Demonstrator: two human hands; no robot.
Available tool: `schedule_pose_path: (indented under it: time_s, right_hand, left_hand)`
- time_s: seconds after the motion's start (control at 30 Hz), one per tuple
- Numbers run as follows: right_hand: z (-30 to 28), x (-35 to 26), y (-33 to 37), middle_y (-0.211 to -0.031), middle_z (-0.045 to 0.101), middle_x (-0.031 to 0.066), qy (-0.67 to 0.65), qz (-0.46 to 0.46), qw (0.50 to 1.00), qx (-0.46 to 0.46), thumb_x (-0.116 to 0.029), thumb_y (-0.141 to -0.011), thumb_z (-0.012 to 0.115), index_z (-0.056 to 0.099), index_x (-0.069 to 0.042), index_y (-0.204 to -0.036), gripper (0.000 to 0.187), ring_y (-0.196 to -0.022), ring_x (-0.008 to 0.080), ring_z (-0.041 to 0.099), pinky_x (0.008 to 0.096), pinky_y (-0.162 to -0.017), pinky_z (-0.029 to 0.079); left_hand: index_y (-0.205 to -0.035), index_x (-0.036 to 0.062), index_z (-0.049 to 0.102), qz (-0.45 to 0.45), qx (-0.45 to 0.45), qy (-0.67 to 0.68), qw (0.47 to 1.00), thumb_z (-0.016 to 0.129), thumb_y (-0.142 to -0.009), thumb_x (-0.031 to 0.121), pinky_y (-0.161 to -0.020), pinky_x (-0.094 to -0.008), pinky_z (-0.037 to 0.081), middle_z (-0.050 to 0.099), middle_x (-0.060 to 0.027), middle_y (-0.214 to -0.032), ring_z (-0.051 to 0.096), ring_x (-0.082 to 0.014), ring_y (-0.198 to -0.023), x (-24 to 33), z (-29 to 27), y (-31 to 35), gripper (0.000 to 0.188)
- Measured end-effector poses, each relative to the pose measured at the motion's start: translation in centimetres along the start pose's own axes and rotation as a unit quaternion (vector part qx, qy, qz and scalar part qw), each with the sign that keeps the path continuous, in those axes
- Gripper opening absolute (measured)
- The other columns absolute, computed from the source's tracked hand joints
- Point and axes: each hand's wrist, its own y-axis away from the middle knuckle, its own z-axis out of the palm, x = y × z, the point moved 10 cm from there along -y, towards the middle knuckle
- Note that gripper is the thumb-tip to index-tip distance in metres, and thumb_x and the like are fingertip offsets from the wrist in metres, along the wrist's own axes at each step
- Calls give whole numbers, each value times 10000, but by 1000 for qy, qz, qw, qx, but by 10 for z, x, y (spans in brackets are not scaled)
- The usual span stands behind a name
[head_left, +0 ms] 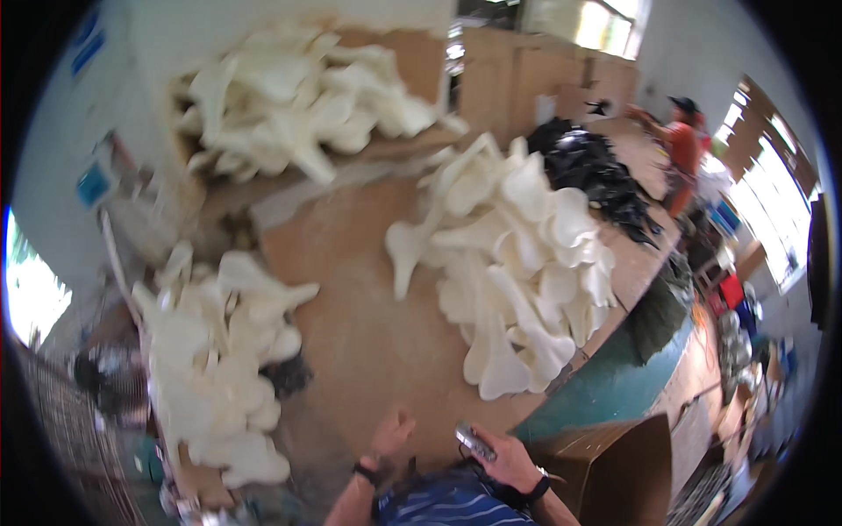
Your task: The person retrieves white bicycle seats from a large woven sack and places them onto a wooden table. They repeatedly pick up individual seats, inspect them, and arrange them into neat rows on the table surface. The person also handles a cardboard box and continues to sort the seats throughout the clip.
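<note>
At the near edge of the brown work table (342, 351), my left hand (390, 436) is curled closed, and whatever it may hold cannot be made out. Close by on its right, my right hand (507, 458) grips a small grey oblong device (475, 441), its exact kind unclear. Neither hand touches the cream-white foam-like pieces, which have broad rounded ends and narrow necks. One heap of these pieces (526, 263) lies ahead on the right, another heap (210, 368) on the left.
A third white heap (298, 105) fills a cardboard-backed space against the far wall. Black plastic-like items (592, 171) lie piled at the far right, near another person (682, 149) in orange. An open cardboard box (605, 465) stands right of me; a fan (110, 377) is at left.
</note>
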Motion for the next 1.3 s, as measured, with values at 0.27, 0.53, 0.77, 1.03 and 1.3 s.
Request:
schedule_pose_path:
  time_s: [0.27, 0.53, 0.77, 1.03, 1.3]
  right_hand:
    - [-1, -83, -79, -1290, 602, 284, -43, -81, 996, 13, -111, -890, 725, 470, 66, -1453, 644, -1129, 455, 612, 456, -957, 510]
    - [34, -95, -80, -1411, 523, 273, 85, -135, 987, -33, -191, -898, 738, 473, 68, -1446, 662, -1307, 441, 499, 465, -1099, 417]
    - [20, 21, -27, -1370, 568, 276, 114, 47, 991, -49, -235, -897, 739, 546, 52, -1388, 601, -1275, 435, 536, 462, -1081, 443]
    - [27, 85, 28, -1320, 611, 261, 156, 159, 973, -58, -252, -892, 735, 568, 32, -1373, 584, -1211, 431, 592, 476, -1024, 489]
    - [70, 87, 26, -1135, 675, 255, 153, 133, 971, -129, -246, -870, 743, 606, 5, -1302, 518, -1065, 449, 646, 496, -907, 533]
  left_hand:
    - [-1249, 3, 562, -32, -266, 277, 923, 728, -927, 221, -862, -369, 514, 639, -77, -1038, 602, -162, -952, 111, 75, 25, 422]
    - [-1284, 92, 545, -116, 42, 515, 848, 635, -1018, 205, -635, -278, 481, 542, 15, -870, 533, -101, -743, 42, 41, -14, 303]
    - [-1106, 137, 627, -202, 199, 706, 649, 624, -1039, 357, -491, -225, 299, 386, 90, -706, 350, -38, -575, -61, -62, -37, 230]
    - [-1209, 51, 634, -196, 513, -235, 802, 725, -922, 381, -677, -471, 533, 674, -120, -856, 655, -349, -748, -225, -229, 32, 447]
    - [-991, 61, 746, -197, 219, -219, 930, 716, -851, 280, -861, -510, 542, 735, -200, -978, 690, -406, -922, -188, -157, 54, 261]
